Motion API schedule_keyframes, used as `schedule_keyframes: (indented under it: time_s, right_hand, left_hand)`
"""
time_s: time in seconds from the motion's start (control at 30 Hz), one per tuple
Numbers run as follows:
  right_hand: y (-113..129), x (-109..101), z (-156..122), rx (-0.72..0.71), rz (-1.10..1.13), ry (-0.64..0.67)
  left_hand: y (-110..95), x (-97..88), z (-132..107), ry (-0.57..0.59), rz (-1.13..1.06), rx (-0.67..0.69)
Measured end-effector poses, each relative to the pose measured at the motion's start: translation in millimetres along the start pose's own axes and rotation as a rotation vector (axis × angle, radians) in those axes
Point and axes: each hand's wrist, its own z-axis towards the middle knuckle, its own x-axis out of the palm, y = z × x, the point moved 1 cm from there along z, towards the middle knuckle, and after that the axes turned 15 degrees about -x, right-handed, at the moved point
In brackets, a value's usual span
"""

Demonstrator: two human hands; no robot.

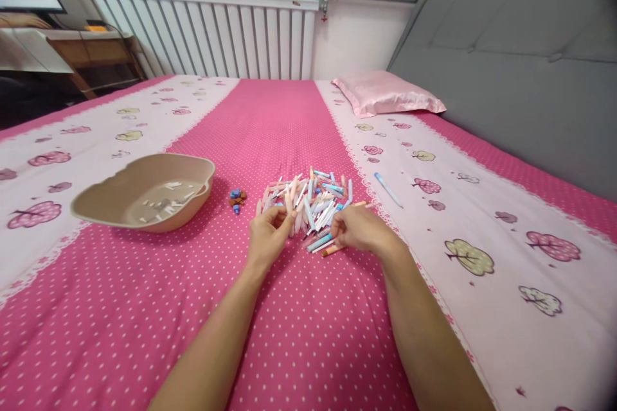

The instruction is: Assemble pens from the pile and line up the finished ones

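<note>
A heap of pastel pens (315, 196), pink, white, blue and orange, lies on the pink dotted bedsheet (270, 308). My left hand (267, 234) rests at the heap's near left edge, fingers pinched round a pale pink pen. My right hand (359, 229) lies at the near right edge, fingers curled down over several pens; what it grips is hidden. A small cluster of blue and brown caps (236, 198) sits left of the heap. One blue-tipped pen (388, 189) lies apart to the right.
A beige shallow basin (144, 192) with several small white pieces inside stands at the left. A pink pillow (385, 93) lies at the far right by the grey headboard (520, 70). A white radiator (207, 35) lines the back wall.
</note>
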Motion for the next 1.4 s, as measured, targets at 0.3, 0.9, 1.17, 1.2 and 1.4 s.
schedule_keyframes:
  time_s: [0.3, 0.9, 1.17, 1.2, 1.4]
  right_hand:
    - [15.6, 3.7, 1.2, 0.007, -0.140, 0.238]
    - [14.3, -12.7, 5.8, -0.283, 0.998, -0.615]
    - [18.3, -10.6, 7.7, -0.278, 1.029, -0.692]
    - [18.2, -10.1, 8.2, -0.279, 1.023, -0.680]
    - [18.3, -8.2, 9.4, -0.303, 0.992, -0.604]
  left_hand:
    - [0.3, 0.3, 0.1, 0.024, 0.028, 0.016]
    - [0.1, 2.9, -5.6, 0.190, 0.174, 0.105]
    - [-5.4, 4.2, -12.2, 0.282, 0.372, 0.213]
    - [-6.0, 4.1, -12.6, 0.286, 0.381, 0.215]
    - [-5.2, 3.7, -12.2, 0.274, 0.402, 0.218]
